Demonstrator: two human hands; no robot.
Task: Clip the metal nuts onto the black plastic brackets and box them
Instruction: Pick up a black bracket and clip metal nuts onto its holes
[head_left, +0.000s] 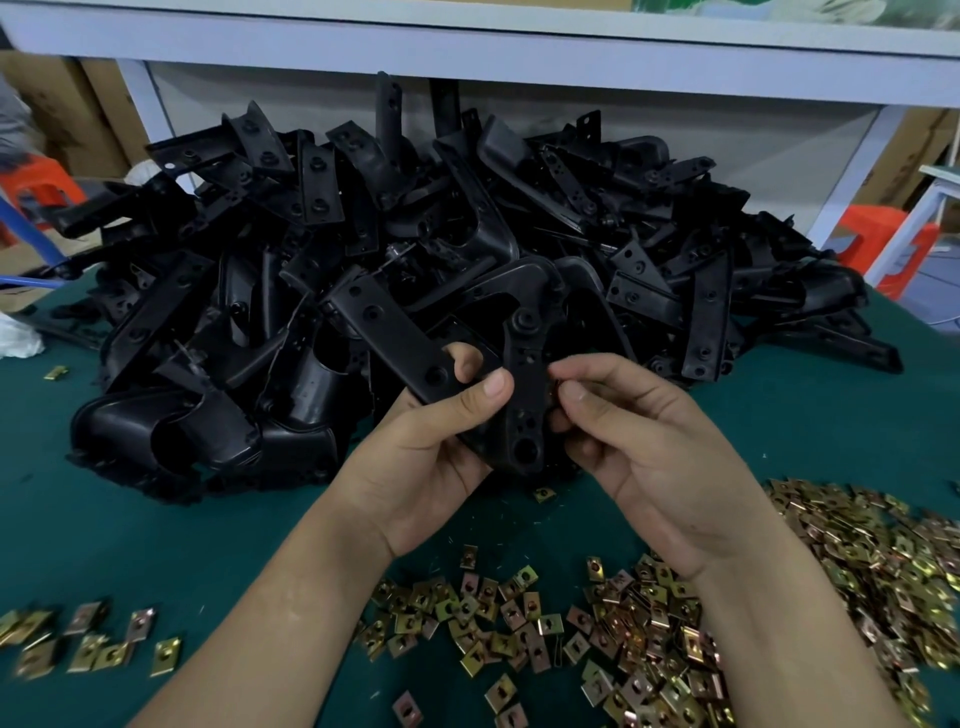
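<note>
I hold a black plastic bracket (525, 395) in mid-air over the green table. My left hand (431, 441) grips it from the left, thumb across its flat arm. My right hand (639, 436) pinches at the bracket's right edge with thumb and forefinger; whatever small part sits between those fingertips is hidden. A big heap of black brackets (415, 249) lies behind my hands. Gold-coloured metal clip nuts (649, 623) are scattered in a pile near my wrists and to the right.
The green table (130, 530) runs to its right edge near an orange stool (883, 244). A white shelf frame (467, 52) spans the back. A few loose nuts (88, 639) lie at the lower left. Cardboard boxes (67, 114) stand behind at the left.
</note>
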